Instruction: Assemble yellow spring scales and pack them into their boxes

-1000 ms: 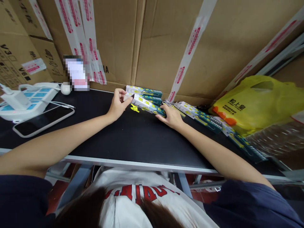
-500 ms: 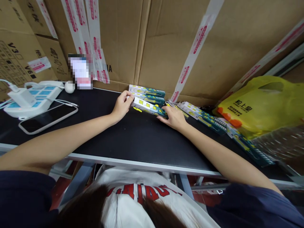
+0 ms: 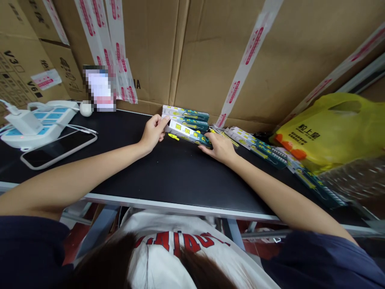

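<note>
A slim white and green printed box (image 3: 187, 131) lies tilted in front of me, with yellow lettering along its side. The fingers of my left hand (image 3: 153, 134) are curled, with the thumb pressed at the box's left end. My right hand (image 3: 221, 147) grips its right end between thumb and fingers. A small yellow piece (image 3: 173, 137) shows just below the left end; whether it touches the box I cannot tell. Two similar boxes (image 3: 186, 113) lie right behind. Some thin metal and yellow rods (image 3: 230, 139) stick out beyond my right hand, partly hidden by it.
More printed boxes (image 3: 261, 150) lie in a row to the right, beside a yellow plastic bag (image 3: 327, 128). At the left are a power strip (image 3: 57, 116), a phone (image 3: 60, 149) with a cable and a white ball-shaped object (image 3: 86, 108). Cardboard (image 3: 150, 52) walls the back of the black table (image 3: 168, 180).
My left hand has shifted slightly at the box's left end, its fingers drawn a little lower. My right hand keeps its hold. The whole view has moved slightly.
</note>
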Demonstrator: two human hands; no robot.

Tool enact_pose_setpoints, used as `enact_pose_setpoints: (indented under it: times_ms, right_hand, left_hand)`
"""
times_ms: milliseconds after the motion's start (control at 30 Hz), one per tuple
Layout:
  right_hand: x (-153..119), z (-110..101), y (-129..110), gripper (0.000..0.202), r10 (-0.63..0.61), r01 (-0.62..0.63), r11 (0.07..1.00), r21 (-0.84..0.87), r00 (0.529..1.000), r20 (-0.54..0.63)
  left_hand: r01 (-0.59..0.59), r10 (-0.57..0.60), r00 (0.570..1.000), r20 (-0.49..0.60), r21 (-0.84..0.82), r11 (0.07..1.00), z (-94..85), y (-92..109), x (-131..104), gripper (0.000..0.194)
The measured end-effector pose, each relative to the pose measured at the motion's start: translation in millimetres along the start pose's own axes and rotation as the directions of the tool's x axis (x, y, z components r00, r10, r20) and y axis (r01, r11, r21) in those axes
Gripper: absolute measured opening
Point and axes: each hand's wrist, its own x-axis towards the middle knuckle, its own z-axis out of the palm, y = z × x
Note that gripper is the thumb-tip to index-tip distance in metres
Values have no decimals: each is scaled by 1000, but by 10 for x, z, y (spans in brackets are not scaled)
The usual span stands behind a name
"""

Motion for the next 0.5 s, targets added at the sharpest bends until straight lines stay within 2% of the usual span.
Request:
enact_pose_setpoints:
  times_ms: [267, 500]
  right_hand:
    - [5, -24, -21, 50, -13, 13, 1000, -1, 1000, 25]
    - [-1, -20, -13, 50, -26, 26, 1000, -15, 1000, 17]
  left_hand:
    - [26, -26, 999, -36, -5, 1000, 8, 7, -10, 33]
    - [-9, 11, 999, -40, 37, 999, -17, -48, 5, 33]
